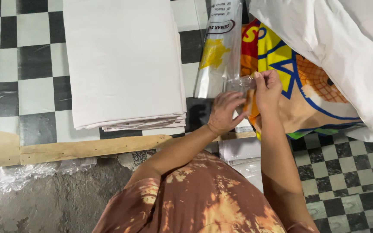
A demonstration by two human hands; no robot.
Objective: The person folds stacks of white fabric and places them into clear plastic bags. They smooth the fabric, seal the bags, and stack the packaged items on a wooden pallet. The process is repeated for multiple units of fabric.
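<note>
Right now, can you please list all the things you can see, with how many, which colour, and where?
folded cloth stack: one, white, upper left on the floor
clear plastic bag: one, transparent with print, top centre, held by both hands
colourful printed fabric: one, yellow, blue, orange, right of centre
white cloth: one, upper right, over the printed fabric
wooden plank: one, light brown, across the left
checkered floor: black and white
left hand: fingers on the bag's lower end
right hand: fingers pinching the bag
</note>
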